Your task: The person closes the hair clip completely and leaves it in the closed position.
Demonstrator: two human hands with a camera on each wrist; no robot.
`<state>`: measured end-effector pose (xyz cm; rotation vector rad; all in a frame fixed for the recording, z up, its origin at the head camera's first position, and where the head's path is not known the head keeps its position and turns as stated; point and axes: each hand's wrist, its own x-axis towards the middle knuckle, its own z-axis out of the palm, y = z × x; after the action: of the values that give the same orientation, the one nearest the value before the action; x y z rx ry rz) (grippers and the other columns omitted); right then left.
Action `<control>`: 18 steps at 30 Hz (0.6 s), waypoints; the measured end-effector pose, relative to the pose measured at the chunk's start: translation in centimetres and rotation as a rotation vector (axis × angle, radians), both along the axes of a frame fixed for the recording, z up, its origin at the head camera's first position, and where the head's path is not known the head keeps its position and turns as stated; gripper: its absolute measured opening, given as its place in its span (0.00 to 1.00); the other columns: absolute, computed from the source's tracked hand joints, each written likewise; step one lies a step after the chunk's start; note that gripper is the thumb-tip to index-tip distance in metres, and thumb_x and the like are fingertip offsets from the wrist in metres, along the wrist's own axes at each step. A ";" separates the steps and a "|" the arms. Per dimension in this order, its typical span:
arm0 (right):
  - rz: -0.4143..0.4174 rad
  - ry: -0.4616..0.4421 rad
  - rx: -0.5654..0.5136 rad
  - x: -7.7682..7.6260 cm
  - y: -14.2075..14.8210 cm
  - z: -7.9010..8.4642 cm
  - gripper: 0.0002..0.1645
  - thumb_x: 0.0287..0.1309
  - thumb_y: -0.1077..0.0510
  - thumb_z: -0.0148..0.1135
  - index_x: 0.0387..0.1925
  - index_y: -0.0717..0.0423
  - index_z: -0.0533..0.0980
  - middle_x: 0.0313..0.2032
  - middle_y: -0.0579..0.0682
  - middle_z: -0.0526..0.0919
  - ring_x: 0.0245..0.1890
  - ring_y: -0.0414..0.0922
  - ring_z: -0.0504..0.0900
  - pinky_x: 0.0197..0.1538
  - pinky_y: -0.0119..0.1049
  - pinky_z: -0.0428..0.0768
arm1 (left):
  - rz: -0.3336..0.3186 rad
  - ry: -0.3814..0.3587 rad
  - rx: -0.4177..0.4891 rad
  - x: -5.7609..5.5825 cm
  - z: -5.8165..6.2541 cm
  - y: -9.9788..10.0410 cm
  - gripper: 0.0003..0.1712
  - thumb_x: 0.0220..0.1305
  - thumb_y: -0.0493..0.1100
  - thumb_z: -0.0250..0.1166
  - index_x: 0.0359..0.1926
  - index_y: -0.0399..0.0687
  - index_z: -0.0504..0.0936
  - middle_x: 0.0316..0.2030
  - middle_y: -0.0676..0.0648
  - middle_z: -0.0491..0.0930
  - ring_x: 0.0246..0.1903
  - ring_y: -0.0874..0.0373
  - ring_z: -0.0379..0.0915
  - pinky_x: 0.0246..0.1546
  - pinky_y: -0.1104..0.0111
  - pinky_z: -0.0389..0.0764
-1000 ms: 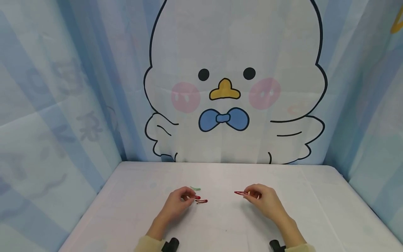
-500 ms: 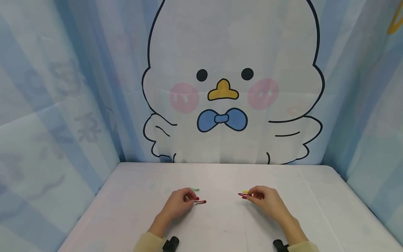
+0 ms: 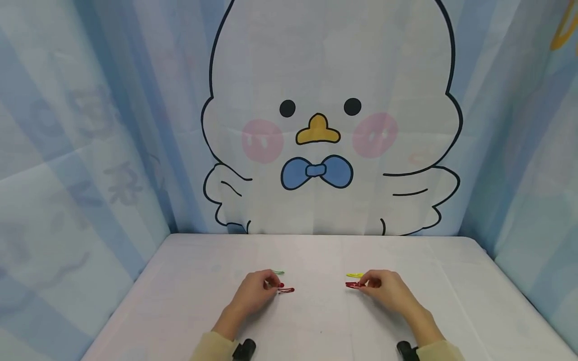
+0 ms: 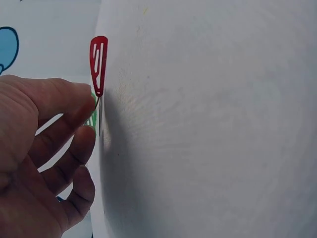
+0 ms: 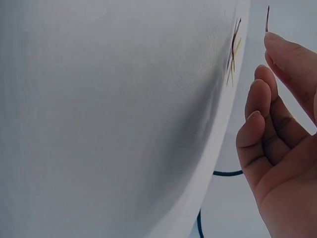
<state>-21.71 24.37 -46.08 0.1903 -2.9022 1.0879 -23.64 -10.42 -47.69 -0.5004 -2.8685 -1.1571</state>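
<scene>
My left hand [image 3: 257, 293] pinches a red snap hair clip [image 4: 98, 64] between thumb and fingertips, low over the table. A second red hair clip [image 3: 287, 290] lies right at those fingertips in the head view. A green hair clip [image 3: 279, 273] is just behind them, partly covered by the hand. To the right, the thumb and index finger of my right hand [image 3: 389, 290] pinch a dark red hair clip [image 5: 267, 19], seen edge-on in the right wrist view. Beneath it, a yellow hair clip [image 3: 354, 275] and dark red clip pieces lie crossed on the table.
A white cloth covers the table [image 3: 316, 321]. Behind it hangs a curtain [image 3: 316, 210] printed with a large cartoon bird, and blue-and-white curtains [image 3: 67, 200] enclose the sides.
My right hand has shifted a little right and toward me with its red clip, and the yellow clip now shows. My left hand has stayed almost in place.
</scene>
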 end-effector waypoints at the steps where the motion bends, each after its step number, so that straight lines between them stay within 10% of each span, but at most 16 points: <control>1: 0.003 -0.010 0.006 0.0 0.1 0.0 0.07 0.55 0.61 0.75 0.33 0.49 0.83 0.25 0.43 0.75 0.28 0.43 0.71 0.31 0.36 0.70 | -0.004 0.004 -0.005 0.0 0.0 0.0 0.08 0.60 0.32 0.69 0.36 0.49 0.83 0.32 0.56 0.79 0.30 0.60 0.69 0.32 0.67 0.73; 18: 0.087 -0.085 0.056 -0.3 0.4 -0.4 0.08 0.54 0.63 0.74 0.31 0.50 0.81 0.25 0.43 0.75 0.27 0.42 0.71 0.33 0.37 0.70 | -0.050 0.034 -0.083 -0.6 0.0 0.3 0.09 0.58 0.30 0.71 0.32 0.49 0.83 0.29 0.57 0.78 0.29 0.62 0.70 0.33 0.66 0.74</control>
<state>-22.04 24.73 -46.47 0.2815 -3.0288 1.0523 -24.21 -10.07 -47.72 -0.5925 -2.9006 -1.0282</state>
